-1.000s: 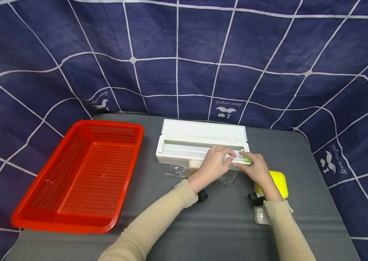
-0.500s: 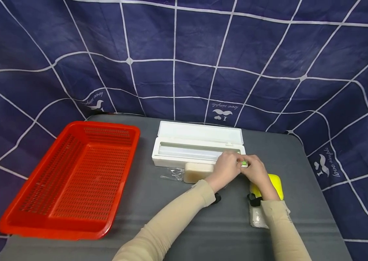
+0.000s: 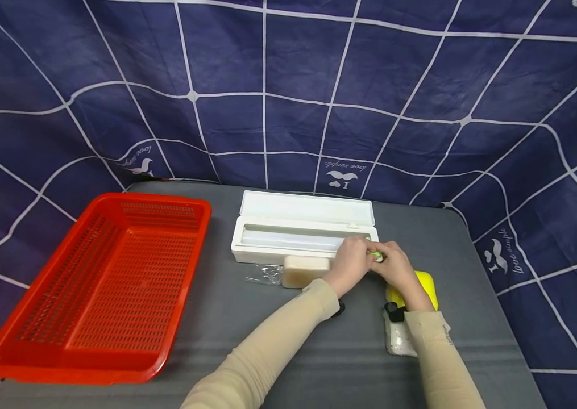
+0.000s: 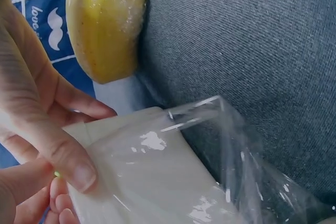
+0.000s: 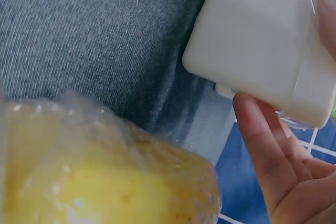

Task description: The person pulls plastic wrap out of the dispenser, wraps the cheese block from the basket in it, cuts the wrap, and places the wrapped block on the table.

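Observation:
A long white cling film box (image 3: 257,254) stands with its lid (image 3: 308,207) raised and a pale roll (image 3: 293,238) inside. At its right end my left hand (image 3: 352,258) pinches the small green slide cutter (image 3: 376,254), which is mostly covered by fingers. My right hand (image 3: 394,266) grips that same end, thumb on the front and fingers round the corner, as the wrist views show. Clear film (image 4: 231,145) hangs loose from the box front. Just before the box sits a beige block (image 3: 304,272), partly hidden by my left wrist.
Near my right wrist lies a yellow film-wrapped thing (image 3: 425,284), with a whitish film-wrapped piece (image 3: 401,341) beside it. A red slotted basket (image 3: 165,346) takes up the left of the grey table (image 3: 349,369). A blue gridded cloth (image 3: 293,68) hangs behind.
My left hand has moved right along the box to the green cutter and meets the right hand there. More of the beige block shows now. The head view has shifted slightly.

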{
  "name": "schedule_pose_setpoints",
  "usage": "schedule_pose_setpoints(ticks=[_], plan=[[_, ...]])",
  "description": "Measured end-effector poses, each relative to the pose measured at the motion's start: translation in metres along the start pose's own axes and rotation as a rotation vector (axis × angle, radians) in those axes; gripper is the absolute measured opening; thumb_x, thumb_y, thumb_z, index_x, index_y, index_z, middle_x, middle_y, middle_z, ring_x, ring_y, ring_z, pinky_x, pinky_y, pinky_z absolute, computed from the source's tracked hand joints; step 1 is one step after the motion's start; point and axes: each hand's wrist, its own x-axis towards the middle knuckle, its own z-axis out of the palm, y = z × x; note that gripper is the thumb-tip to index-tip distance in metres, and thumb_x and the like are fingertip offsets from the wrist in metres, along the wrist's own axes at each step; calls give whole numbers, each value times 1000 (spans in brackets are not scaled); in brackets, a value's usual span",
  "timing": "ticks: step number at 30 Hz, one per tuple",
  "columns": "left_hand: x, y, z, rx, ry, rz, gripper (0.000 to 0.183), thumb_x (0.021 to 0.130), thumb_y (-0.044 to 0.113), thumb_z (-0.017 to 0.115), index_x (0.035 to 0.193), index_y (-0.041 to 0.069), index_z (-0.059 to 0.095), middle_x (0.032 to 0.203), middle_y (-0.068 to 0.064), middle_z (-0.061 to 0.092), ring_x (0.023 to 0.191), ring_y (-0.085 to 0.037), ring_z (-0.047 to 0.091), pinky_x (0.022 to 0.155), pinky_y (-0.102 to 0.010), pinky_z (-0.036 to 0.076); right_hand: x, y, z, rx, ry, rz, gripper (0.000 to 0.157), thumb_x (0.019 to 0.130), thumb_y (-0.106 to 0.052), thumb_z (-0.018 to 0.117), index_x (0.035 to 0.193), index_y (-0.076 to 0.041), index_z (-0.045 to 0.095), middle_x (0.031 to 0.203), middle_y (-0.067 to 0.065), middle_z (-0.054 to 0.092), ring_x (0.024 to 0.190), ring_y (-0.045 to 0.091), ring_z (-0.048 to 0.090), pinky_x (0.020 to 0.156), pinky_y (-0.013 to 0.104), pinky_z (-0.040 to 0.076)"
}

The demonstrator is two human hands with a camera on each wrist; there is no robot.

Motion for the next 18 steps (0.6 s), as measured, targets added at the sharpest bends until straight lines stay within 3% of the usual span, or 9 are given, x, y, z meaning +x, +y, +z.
schedule_pose_setpoints(ticks=[9,18], plan=[[3,2,-6,175,-56,35,6,89,18,74,93,16,77,91,5,73,87,-10,66,73,-15,51,5,-2,-6,-69,-44,-25,32,81,-12,78,110,-3,67,76,10,50,66,20,42,60,31,35],[5,6,-11,336,-66,84,14,81,20,81,91,13,76,85,1,72,85,-14,68,74,-20,54,3,-6,-4,-102,-23,-12,39,81,-15,81,116,-2,69,73,7,48,64,18,42,58,30,36]])
